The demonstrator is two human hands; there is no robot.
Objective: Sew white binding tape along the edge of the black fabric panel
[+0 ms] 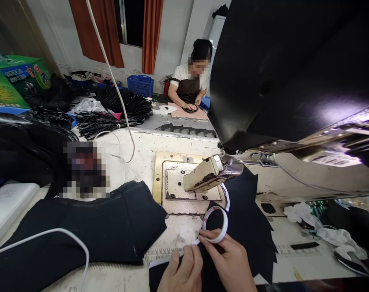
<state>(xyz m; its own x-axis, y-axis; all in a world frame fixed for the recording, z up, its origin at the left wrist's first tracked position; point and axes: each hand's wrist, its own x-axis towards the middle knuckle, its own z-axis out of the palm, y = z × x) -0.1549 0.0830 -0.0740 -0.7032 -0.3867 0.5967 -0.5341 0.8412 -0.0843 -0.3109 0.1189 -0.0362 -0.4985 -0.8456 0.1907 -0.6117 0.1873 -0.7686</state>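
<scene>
A roll of white tape [224, 225] stands on its edge in my right hand [233, 259], between thumb and fingers. From it a short strip of tape [196, 241] runs down to the edge of a black fabric piece [160, 278]. Closed together, the fingers of my left hand [182, 269] press on that taped edge; what lies under the fingertips is partly hidden. Just beyond is the sewing machine's post [201, 176] on a brass-edged plate [157, 178]. More black fabric pieces [242, 219] lie to the right, overlapping.
On the left are stacked black fabric pieces [111, 223], a white box [12, 207] and a loose white cable [65, 230]. The black machine head [281, 73] overhangs the right side. Across the table a co-worker [188, 81] handles dark material near black strips [123, 101].
</scene>
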